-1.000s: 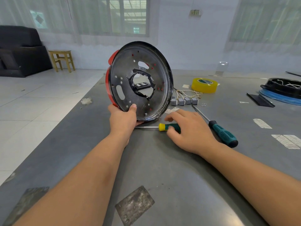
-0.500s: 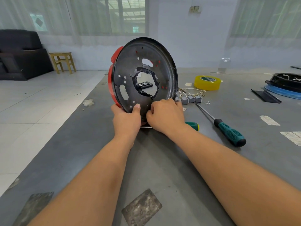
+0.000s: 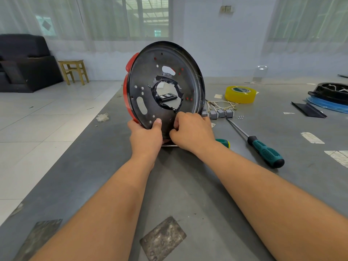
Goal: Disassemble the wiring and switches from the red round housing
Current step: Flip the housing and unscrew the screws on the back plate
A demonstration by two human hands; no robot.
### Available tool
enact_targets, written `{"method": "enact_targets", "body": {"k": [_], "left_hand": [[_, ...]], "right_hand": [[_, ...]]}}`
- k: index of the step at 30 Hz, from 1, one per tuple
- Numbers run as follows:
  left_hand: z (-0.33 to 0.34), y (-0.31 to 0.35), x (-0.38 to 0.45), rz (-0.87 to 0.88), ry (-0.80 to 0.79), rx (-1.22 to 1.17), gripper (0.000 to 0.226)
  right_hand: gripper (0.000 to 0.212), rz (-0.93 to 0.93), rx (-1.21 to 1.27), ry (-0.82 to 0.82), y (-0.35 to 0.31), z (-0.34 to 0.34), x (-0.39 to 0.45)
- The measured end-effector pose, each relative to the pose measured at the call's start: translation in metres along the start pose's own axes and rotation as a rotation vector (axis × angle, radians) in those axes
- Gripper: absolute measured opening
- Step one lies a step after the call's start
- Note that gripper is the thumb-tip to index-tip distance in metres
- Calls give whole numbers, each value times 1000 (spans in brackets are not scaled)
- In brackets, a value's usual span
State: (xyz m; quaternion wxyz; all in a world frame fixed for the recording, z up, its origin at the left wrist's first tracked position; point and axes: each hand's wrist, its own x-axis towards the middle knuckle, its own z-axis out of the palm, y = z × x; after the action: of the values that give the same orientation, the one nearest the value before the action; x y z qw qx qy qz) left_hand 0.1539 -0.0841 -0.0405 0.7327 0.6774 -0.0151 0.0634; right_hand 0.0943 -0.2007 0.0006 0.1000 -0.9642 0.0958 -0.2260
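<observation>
Red round housing with its black perforated metal back plate point(image 3: 165, 87) stands on edge on the grey desk point(image 3: 188, 194), plate face toward me, dead centre of view. Its flat plane runs roughly 10-to-4 o'clock across the desk, tilted slightly back.

Left hand point(image 3: 146, 137) grips the bottom rim at about 7 o'clock on the disc, thumb on the black face, fingers curled behind on the red side. That hand is the clamp.

Right hand point(image 3: 191, 131) is at the disc's 5 o'clock, fingers curled in tight against the lower plate. Looks like a pinch on something small there, but my knuckles hide it. Can't tell what, if anything, is in that grip.

Key relation: the work point is on the lower rim, right between both hands, right hand touching it. The plate faces me, so I judge any pull comes straight back toward 6 o'clock.

Already off, I judge: a bundle of thin wires with small grey switch blocks point(image 3: 219, 113), lying on the desk just right of the housing at 3 o'clock.

Tools: long teal-handled screwdriver point(image 3: 263, 150) at 4 o'clock, well clear. Green-and-yellow-handled screwdriver point(image 3: 223, 143) lies under my right wrist, mostly hidden.

Yellow tape roll point(image 3: 241, 94) beyond the wires. Another black and blue housing point(image 3: 331, 98) at far right edge.

Room: tiled floor left, wooden stool point(image 3: 74, 71), dark sofa point(image 3: 24, 63), curtained windows behind.
</observation>
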Motion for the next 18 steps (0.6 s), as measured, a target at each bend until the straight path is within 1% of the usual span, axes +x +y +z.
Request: {"method": "enact_targets", "body": {"k": [3,6,9,18], "left_hand": [[0,0,0,-2,0,-2,54],[0,-2,1,16,8,7,47],[0,-3,2,14,12,12,46],[0,-3,3,17,14,48,43]], "right_hand": [[27,36,11,-25,0,3,0],[27,7,-38,-15,1,6,0],[24,-17,-28,12,2,6,0],[12,-38,30,3,4,5,2]]}}
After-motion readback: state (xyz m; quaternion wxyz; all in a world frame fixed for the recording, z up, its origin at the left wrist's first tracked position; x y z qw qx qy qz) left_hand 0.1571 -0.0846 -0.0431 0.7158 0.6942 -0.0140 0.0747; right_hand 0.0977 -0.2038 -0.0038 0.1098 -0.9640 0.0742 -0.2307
